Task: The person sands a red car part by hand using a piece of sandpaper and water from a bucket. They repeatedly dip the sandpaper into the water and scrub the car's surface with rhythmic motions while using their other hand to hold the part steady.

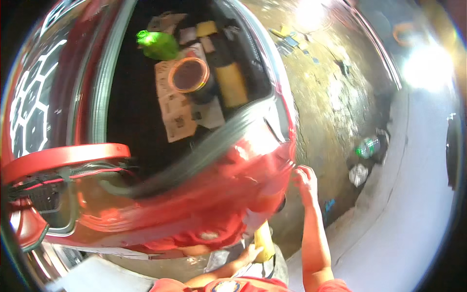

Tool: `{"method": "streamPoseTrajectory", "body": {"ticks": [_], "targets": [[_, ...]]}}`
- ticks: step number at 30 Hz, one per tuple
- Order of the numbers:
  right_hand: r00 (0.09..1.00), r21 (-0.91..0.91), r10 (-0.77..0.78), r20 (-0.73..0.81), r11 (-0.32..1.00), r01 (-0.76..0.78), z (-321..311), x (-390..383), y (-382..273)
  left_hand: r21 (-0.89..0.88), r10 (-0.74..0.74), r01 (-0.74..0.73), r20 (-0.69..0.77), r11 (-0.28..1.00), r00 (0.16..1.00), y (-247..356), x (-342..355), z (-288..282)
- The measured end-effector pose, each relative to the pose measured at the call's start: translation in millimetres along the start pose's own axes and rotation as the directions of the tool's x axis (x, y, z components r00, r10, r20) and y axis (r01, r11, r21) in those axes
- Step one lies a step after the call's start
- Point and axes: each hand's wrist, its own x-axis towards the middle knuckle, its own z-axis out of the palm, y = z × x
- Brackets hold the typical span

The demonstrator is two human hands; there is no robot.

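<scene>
A red car [209, 204] with a glossy body fills the left and middle of the head view. Low in the picture, beneath its edge, my left hand [250, 254] is closed against a yellow sheet-like piece [264, 243], which looks gripped at its left side. My right hand [306, 182] is raised beside the car's rounded right corner, its fingers curled in. Whether anything small is in those fingers is hidden by blur, and I cannot tell if they touch the paint.
In the car's dark opening lie a round tub with an orange rim [188, 75], a green bag [158, 45], flattened cardboard [177, 119] and a yellow piece [231, 85]. Right of the car, a green-labelled plastic bottle [368, 147] and crumpled clear plastic [358, 175] lie on stained floor beside a white wall [389, 228].
</scene>
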Motion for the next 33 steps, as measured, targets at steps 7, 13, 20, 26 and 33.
{"method": "streamPoseTrajectory", "body": {"ticks": [7,13,20,26,33], "targets": [[0.708,0.311,0.264,0.655,0.76,-0.571,192,33,201,-0.069,-0.135,0.128,-0.121,0.989,0.983,14,126,-258],[0.937,0.583,-0.03,0.347,0.79,-0.191,206,72,306,0.333,-0.07,0.086,-0.06,0.939,0.996,46,242,-283],[0.964,0.894,-0.193,0.182,0.441,-0.081,235,157,352,0.469,0.081,-0.101,0.063,0.878,0.995,108,326,-289],[0.858,0.91,-0.399,0.322,0.381,-0.164,254,204,383,0.273,0.263,-0.294,0.143,0.916,0.954,98,355,-294],[0.883,0.924,-0.465,-0.069,0.303,0.232,305,224,356,-0.248,0.482,-0.487,-0.082,0.838,0.872,69,336,-288]]}}
